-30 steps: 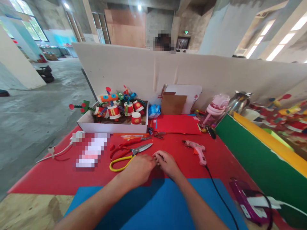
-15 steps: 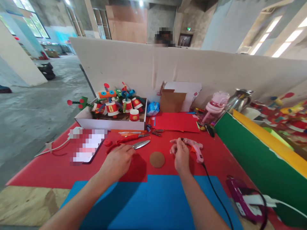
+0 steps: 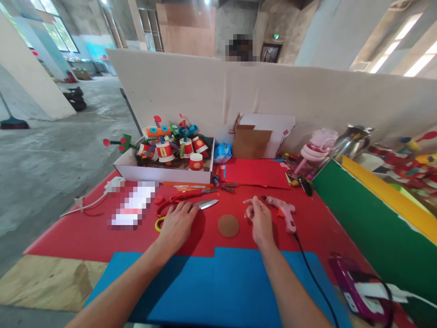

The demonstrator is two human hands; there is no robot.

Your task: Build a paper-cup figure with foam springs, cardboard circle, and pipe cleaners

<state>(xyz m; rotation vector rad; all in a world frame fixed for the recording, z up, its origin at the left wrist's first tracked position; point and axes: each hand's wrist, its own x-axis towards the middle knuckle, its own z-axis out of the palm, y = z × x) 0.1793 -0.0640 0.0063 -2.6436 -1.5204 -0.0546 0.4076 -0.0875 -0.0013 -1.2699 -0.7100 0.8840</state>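
Note:
My left hand (image 3: 177,223) lies palm down over a pair of scissors (image 3: 208,204). Its fingers look loose and flat, and the scissors' yellow handle loop shows beside the wrist side of the hand. Behind it lie red-handled scissors (image 3: 186,195), partly covered by my fingers. A round brown cardboard disc (image 3: 228,226) sits flat on the red sheet between my hands. My right hand (image 3: 261,221) hovers right of the disc, a finger pointing left and others bent, with nothing visible in it. Close to its right side is a pink glue gun (image 3: 283,209), its nozzle toward the hand.
At the back left, a white box (image 3: 164,174) holds several paper-cup figures with spring arms. A phone (image 3: 134,205) lies left. Red paper (image 3: 256,173), a pink bottle (image 3: 314,152) and a green box wall (image 3: 372,218) stand behind and right. The glue gun's cord (image 3: 312,273) crosses blue sheets (image 3: 246,282).
The view has shifted slightly, so things appear farther right. My left hand has flattened and loosened over the scissors, uncovering their yellow handle. My right hand stays beside the glue gun.

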